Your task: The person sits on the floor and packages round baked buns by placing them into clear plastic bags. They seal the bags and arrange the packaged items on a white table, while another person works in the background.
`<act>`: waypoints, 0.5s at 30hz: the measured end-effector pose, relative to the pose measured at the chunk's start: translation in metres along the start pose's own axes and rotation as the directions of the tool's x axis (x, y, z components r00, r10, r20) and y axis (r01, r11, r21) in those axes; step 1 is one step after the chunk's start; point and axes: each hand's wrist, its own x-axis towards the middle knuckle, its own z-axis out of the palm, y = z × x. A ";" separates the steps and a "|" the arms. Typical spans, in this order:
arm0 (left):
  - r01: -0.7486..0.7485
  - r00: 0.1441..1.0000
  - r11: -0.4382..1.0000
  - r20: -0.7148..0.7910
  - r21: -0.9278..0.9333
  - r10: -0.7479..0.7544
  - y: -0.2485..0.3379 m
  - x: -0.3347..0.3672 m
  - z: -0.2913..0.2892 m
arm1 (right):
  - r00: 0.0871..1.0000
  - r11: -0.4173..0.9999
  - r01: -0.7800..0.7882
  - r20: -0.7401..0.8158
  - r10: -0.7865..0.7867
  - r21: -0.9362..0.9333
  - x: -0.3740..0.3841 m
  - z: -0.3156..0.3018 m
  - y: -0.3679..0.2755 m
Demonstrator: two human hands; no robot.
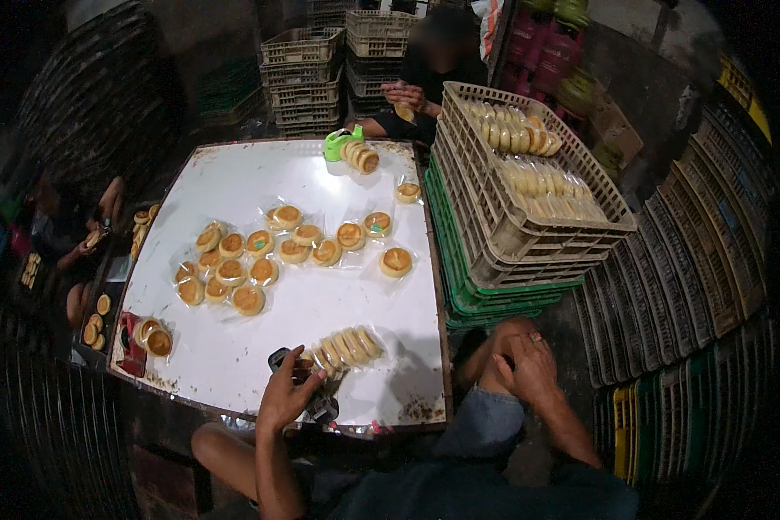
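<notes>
My left hand [288,390] is at the table's near edge, thumb and forefinger apart, over a black device [323,409] that is partly hidden beneath it. The device's exact kind is unclear. Just beyond the fingertips, a row of pale round buns [346,347] lies on its side in clear plastic. My right hand [528,368] rests on my right knee with fingers stretched out, holding nothing. Across the middle of the white table [355,295] are several browned buns [247,300] in clear wrappers, and one wrapped bun [396,263] sits apart to the right.
Stacked crates [511,234] stand right of the table, the top one holding packed buns [520,130]. At the far edge is a green tape dispenser-like object [341,143]; a red one [132,345] sits at the left corner. Two other people work beyond and left. Crates [667,260] line the right.
</notes>
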 end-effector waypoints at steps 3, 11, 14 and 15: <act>-0.006 1.000 1.000 0.006 0.011 0.006 -0.008 0.003 -0.001 | 0.999 0.999 -0.039 0.019 0.039 -0.010 0.002 0.001 -0.003; 0.027 0.999 1.000 -0.046 -0.007 -0.028 -0.009 -0.001 -0.004 | 0.893 0.999 -0.042 0.448 0.052 -0.033 -0.004 0.001 -0.007; 0.048 0.996 0.999 -0.072 0.023 -0.046 -0.008 0.001 -0.002 | 0.688 0.984 -0.141 0.704 0.178 -0.110 0.025 -0.011 -0.031; 0.048 0.993 0.998 -0.107 0.046 -0.042 -0.007 0.003 -0.001 | 0.875 0.999 -0.048 0.482 0.039 0.007 0.022 -0.005 -0.032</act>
